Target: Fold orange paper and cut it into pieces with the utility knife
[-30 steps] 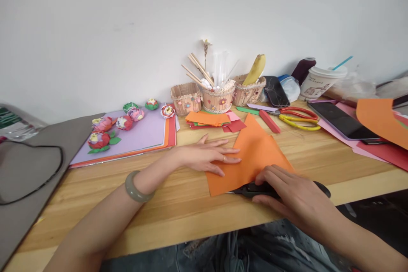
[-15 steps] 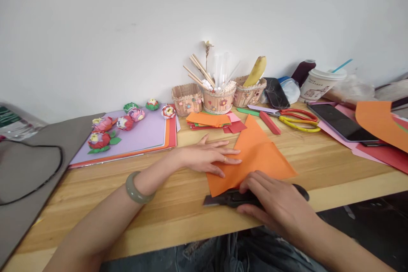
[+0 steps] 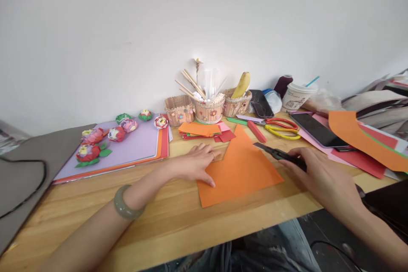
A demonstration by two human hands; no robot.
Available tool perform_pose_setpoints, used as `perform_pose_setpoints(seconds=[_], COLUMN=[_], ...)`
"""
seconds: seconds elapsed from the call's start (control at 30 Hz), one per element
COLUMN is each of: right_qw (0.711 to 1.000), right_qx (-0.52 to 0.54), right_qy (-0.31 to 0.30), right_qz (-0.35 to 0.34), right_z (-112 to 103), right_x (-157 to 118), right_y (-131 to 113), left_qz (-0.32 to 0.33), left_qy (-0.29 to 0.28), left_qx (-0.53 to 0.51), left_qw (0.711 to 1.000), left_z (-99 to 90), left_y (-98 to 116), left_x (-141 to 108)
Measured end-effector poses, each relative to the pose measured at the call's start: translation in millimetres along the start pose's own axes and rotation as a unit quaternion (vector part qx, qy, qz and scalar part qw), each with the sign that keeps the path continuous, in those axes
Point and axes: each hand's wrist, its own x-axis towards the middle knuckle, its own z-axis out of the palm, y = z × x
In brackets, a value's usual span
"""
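Note:
A sheet of orange paper (image 3: 240, 170) lies on the wooden table in front of me, with a pointed corner at the far side. My left hand (image 3: 198, 162) rests at its left edge, thumb stretched over the paper and apart from the fingers. A green bangle (image 3: 123, 204) circles that wrist. In my right hand (image 3: 321, 172) is a black utility knife (image 3: 280, 156), its blade out and pointing left. The knife is above the right side of the orange sheet. Part of its handle is hidden in the palm.
Behind the orange sheet lies a stack of small paper pieces (image 3: 200, 129), near decorated baskets (image 3: 208, 110). Scissors (image 3: 282, 129), a phone (image 3: 318, 129) and a lidded cup (image 3: 298, 97) are to the right. Paper flowers (image 3: 89, 152) sit on lilac sheets (image 3: 134, 148) at left.
My right hand has carried the utility knife from the paper's near edge to its right side and lifted it. The left fingers have drawn in somewhat. The whole view has shifted.

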Motion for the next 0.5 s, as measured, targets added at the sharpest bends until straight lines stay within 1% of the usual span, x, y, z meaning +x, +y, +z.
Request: perform_pose_setpoints(seconds=[0.07,0.13,0.2,0.3,0.37,0.43,0.5], right_qw=[1.0,1.0,0.999,0.996,0.991,0.981,0.966], right_qx=[-0.006,0.001,0.018,0.072,0.131,0.191,0.242], right_qy=[-0.002,0.002,0.018,0.032,0.007,-0.038,-0.088], right_qz=[0.019,0.03,0.037,0.028,0.004,-0.013,-0.014], right_z=[5.5,13.6,21.9,28.5,27.3,22.2,14.1], right_x=[7.5,11.9,14.0,14.8,14.1,12.8,11.9], right_y=[17.6,23.8,20.8,3.9,-11.4,-24.9,-30.4], left_qz=[-0.005,-0.006,-0.009,0.003,0.024,0.046,0.06], left_qy=[-0.001,0.005,0.011,0.014,0.017,0.032,0.054], left_qx=[-0.014,-0.024,-0.028,-0.042,-0.056,-0.076,-0.099], left_qw=[1.0,1.0,1.0,0.999,0.998,0.996,0.992], left_z=[-0.2,-0.8,-2.3,-6.6,-10.3,-13.3,-14.3], left_y=[1.1,0.9,0.4,2.5,6.8,11.9,16.1], left_x=[0.2,-0.2,-1.2,-3.8,-6.1,-8.3,-9.6])
